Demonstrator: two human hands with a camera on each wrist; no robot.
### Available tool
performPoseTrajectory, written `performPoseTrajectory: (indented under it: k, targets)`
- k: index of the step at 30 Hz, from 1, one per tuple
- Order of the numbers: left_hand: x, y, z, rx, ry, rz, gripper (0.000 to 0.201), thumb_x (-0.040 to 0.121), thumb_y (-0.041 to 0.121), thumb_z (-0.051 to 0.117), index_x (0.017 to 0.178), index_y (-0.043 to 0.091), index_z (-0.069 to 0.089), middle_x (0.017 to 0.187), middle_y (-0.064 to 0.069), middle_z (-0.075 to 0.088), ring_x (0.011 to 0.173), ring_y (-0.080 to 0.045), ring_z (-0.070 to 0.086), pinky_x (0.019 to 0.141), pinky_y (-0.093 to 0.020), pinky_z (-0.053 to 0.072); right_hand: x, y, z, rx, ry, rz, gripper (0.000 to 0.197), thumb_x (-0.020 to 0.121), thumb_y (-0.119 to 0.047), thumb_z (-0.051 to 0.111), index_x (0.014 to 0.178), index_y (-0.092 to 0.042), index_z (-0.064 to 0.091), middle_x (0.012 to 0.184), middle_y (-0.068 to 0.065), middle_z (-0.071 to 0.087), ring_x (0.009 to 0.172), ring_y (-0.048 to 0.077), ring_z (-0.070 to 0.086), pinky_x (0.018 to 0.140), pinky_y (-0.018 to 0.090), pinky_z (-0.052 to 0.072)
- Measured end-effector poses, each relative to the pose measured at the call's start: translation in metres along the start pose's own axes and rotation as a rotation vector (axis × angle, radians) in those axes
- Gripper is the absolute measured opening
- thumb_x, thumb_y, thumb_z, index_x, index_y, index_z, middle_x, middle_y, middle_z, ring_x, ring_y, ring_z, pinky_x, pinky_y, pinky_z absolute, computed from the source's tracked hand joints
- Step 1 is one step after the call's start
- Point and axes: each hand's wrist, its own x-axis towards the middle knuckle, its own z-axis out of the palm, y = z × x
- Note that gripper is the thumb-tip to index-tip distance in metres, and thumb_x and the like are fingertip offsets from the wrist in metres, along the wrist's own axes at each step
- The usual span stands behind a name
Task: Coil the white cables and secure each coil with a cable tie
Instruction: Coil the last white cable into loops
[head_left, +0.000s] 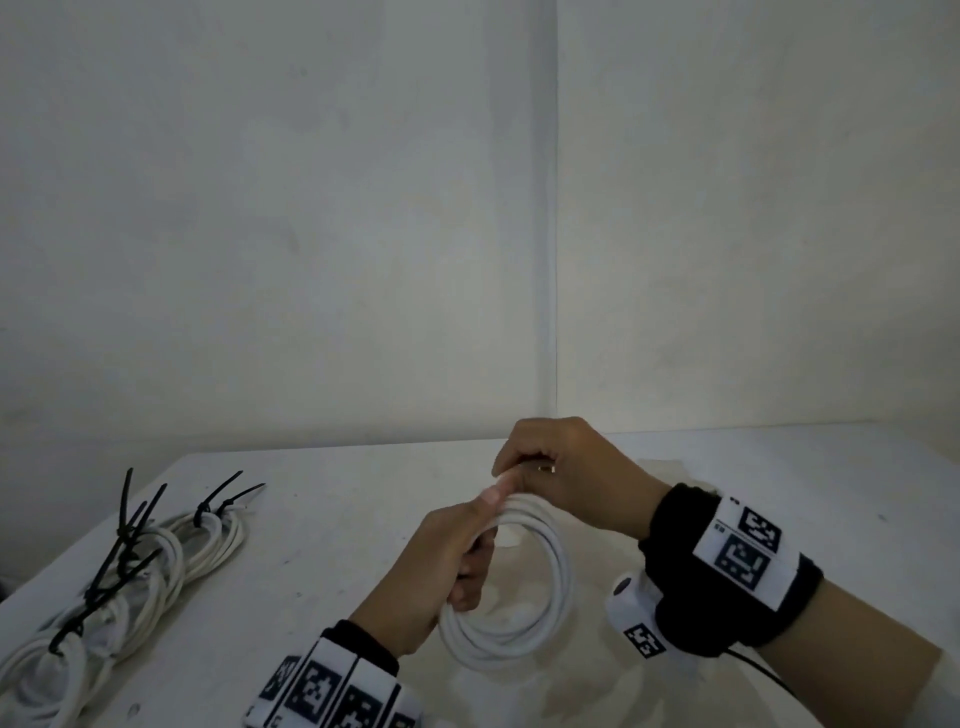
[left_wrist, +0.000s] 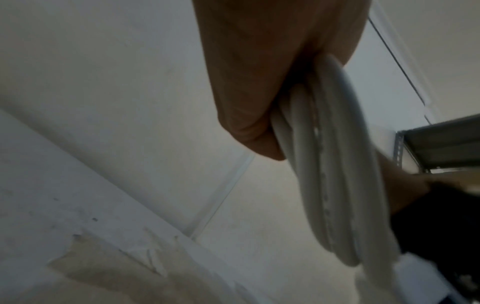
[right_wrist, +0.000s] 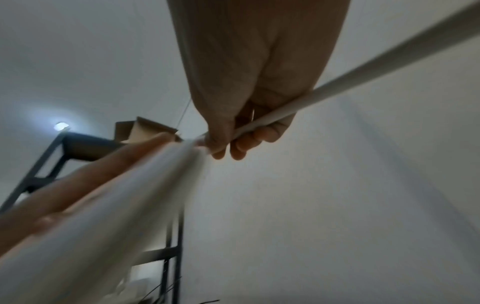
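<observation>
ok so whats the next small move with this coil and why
Probably lay the strand the right hand pinches onto the coil as one more loop, under the left hand's thumb. That hand grips the bundled loops, and no tie shows on this coil, unlike the tied coils on the table's left.

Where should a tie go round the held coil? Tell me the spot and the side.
Round the bundled strands of the coil on its open right arc, reaching in from the right; the left hand already clamps the left side, and the loops lie tight together there.
</observation>
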Motion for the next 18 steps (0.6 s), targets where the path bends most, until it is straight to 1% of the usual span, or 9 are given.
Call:
performPoseTrajectory:
  k: [2, 4, 6, 8, 11, 13, 14, 16, 18]
  targets:
    - [-0.002, 0.002, -0.002, -0.061, 0.001, -0.013, 0.039, 0.080, 0.044, 0.045, 0.059, 0.012, 0.039, 0.041, 0.006, 0.027, 0.032, -0.006, 0.020, 0.036, -0.018, 0.020, -0.003, 0.007, -0.002, -0.013, 0.049, 0.029, 0.014, 0.083, -0.013, 0.065, 0.089, -0.003, 0.071, 0.080, 0.006, 0.067, 0.072, 0.014, 0.056, 0.066, 0.016, 0.041]
    - [-0.003, 0.002, -0.004, -0.111, 0.019, -0.004, 0.039, 0.089, 0.036, 0.041, 0.059, 0.011, 0.040, 0.040, 0.005, 0.028, 0.030, -0.006, 0.021, 0.035, -0.018, 0.020, -0.008, 0.010, 0.000, -0.061, 0.055, 0.015, 0.024, 0.085, -0.024, 0.060, 0.094, -0.006, 0.072, 0.082, 0.009, 0.066, 0.073, 0.014, 0.053, 0.068, 0.018, 0.039]
    - [-0.003, 0.003, -0.005, -0.158, 0.049, 0.029, 0.039, 0.093, 0.032, 0.038, 0.060, 0.010, 0.038, 0.039, 0.005, 0.027, 0.028, -0.006, 0.021, 0.034, -0.017, 0.020, -0.011, 0.013, 0.004, -0.185, 0.089, -0.019, 0.034, 0.086, -0.036, 0.052, 0.098, -0.011, 0.073, 0.080, 0.004, 0.059, 0.074, 0.011, 0.045, 0.068, 0.019, 0.036]
    - [-0.003, 0.004, -0.007, -0.194, 0.090, 0.056, 0.039, 0.093, 0.029, 0.039, 0.060, 0.010, 0.037, 0.039, 0.005, 0.026, 0.028, -0.006, 0.020, 0.034, -0.016, 0.021, -0.011, 0.015, 0.003, -0.265, 0.104, 0.029, 0.039, 0.086, -0.042, 0.050, 0.099, -0.013, 0.073, 0.077, -0.001, 0.050, 0.071, 0.008, 0.039, 0.066, 0.020, 0.032]
    - [-0.002, 0.006, -0.009, -0.206, 0.130, 0.078, 0.039, 0.095, 0.029, 0.038, 0.060, 0.011, 0.036, 0.040, 0.005, 0.025, 0.029, -0.006, 0.020, 0.034, -0.018, 0.022, -0.013, 0.011, -0.001, -0.197, -0.045, 0.232, 0.026, 0.093, -0.025, 0.054, 0.096, -0.004, 0.070, 0.075, 0.003, 0.055, 0.066, 0.012, 0.050, 0.066, 0.024, 0.039]
    - [-0.001, 0.006, -0.008, -0.209, 0.145, 0.081, 0.039, 0.095, 0.029, 0.037, 0.060, 0.011, 0.036, 0.040, 0.005, 0.026, 0.029, -0.006, 0.020, 0.034, -0.018, 0.023, -0.015, 0.004, 0.004, -0.009, -0.043, 0.333, 0.020, 0.093, -0.014, 0.053, 0.087, -0.002, 0.068, 0.069, -0.002, 0.058, 0.056, 0.004, 0.054, 0.061, 0.021, 0.046]
    - [-0.001, 0.006, -0.007, -0.220, 0.151, 0.083, 0.040, 0.095, 0.030, 0.037, 0.060, 0.011, 0.036, 0.040, 0.005, 0.026, 0.029, -0.006, 0.020, 0.034, -0.018, 0.023, -0.015, 0.002, 0.006, 0.064, -0.022, 0.361, 0.020, 0.093, -0.012, 0.052, 0.084, -0.002, 0.067, 0.067, -0.004, 0.059, 0.055, 0.003, 0.055, 0.060, 0.021, 0.048]
    - [0.000, 0.006, -0.006, -0.242, 0.163, 0.090, 0.040, 0.095, 0.030, 0.037, 0.059, 0.012, 0.037, 0.040, 0.005, 0.026, 0.029, -0.006, 0.020, 0.035, -0.018, 0.022, -0.016, -0.001, 0.009, 0.159, 0.009, 0.390, 0.020, 0.093, -0.013, 0.051, 0.082, -0.003, 0.065, 0.070, 0.000, 0.063, 0.064, 0.015, 0.060, 0.066, 0.032, 0.051]
    - [0.001, 0.006, -0.007, -0.247, 0.175, 0.097, 0.041, 0.096, 0.031, 0.036, 0.059, 0.012, 0.036, 0.040, 0.005, 0.026, 0.029, -0.006, 0.020, 0.036, -0.019, 0.022, -0.017, -0.005, 0.009, 0.272, 0.012, 0.419, 0.021, 0.095, -0.013, 0.050, 0.080, -0.006, 0.064, 0.069, 0.002, 0.065, 0.066, 0.018, 0.063, 0.065, 0.032, 0.053]
